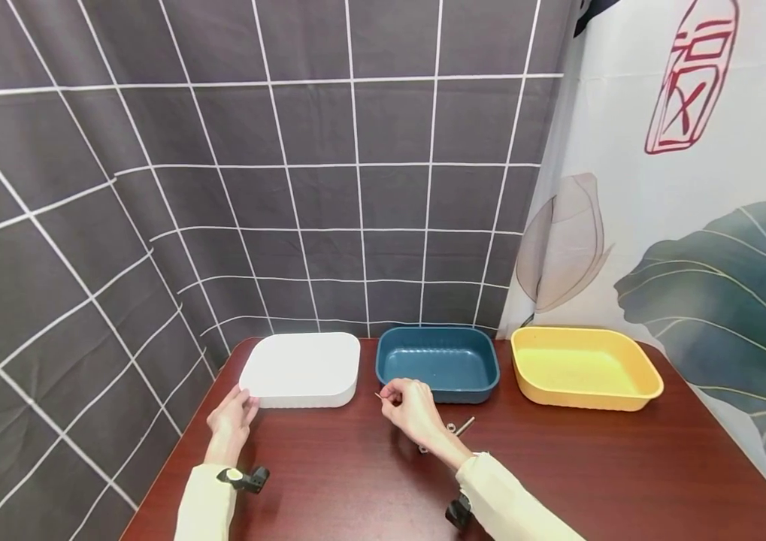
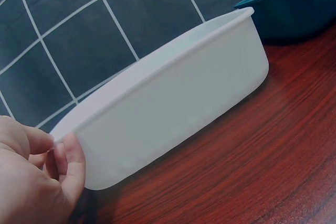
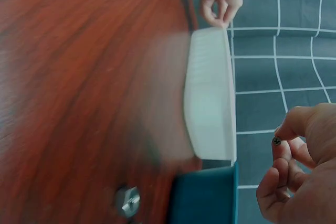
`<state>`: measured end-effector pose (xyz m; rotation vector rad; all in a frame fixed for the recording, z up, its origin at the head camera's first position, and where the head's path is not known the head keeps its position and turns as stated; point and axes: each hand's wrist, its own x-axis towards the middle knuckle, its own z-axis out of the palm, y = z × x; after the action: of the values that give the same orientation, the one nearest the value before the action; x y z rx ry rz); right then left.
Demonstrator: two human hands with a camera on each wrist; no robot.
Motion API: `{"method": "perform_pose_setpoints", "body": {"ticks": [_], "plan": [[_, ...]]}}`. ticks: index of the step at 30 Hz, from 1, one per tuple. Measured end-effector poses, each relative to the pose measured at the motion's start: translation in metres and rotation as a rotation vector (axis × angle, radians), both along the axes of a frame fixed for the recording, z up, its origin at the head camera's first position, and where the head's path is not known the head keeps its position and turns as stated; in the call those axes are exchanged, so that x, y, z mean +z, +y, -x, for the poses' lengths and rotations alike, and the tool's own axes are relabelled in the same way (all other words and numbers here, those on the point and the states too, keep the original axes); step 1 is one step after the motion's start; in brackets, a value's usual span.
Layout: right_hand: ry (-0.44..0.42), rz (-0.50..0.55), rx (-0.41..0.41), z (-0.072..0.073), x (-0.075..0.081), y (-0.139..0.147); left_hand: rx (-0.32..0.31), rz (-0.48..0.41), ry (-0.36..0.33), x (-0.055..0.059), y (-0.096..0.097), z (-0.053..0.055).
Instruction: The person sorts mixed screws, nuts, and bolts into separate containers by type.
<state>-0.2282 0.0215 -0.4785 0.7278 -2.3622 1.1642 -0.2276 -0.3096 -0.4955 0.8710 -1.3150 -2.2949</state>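
My left hand (image 1: pixel 229 422) pinches the near left corner rim of a white plastic bin (image 2: pixel 173 108), thumb on one side and fingers on the other. My right hand (image 1: pixel 415 412) is raised over the table in front of the gap between the white and blue bins. Between its thumb and fingertip it pinches a small screw (image 3: pixel 276 141), whose cross-slotted head faces the right wrist camera. Below that hand lie a metal bolt (image 1: pixel 466 425) and metal nuts (image 1: pixel 451 427), partly hidden by the wrist. One shiny nut (image 3: pixel 127 201) shows blurred in the right wrist view.
A blue bin (image 1: pixel 470 394) stands right of the white one, and a yellow bin (image 1: pixel 585 400) farther right. All stand along the back of the dark red wooden table (image 1: pixel 328 481). Behind hangs a grey gridded cloth (image 1: pixel 315 195), with a printed curtain (image 1: pixel 633 218) at the right.
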Motion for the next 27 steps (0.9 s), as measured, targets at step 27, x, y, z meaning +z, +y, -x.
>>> {"method": "perform_pose_setpoints", "body": {"ticks": [27], "plan": [[-0.122,0.010,0.128,0.044,0.024,-0.076,0.006,0.037,-0.012,-0.001,0.002,0.000]]}}
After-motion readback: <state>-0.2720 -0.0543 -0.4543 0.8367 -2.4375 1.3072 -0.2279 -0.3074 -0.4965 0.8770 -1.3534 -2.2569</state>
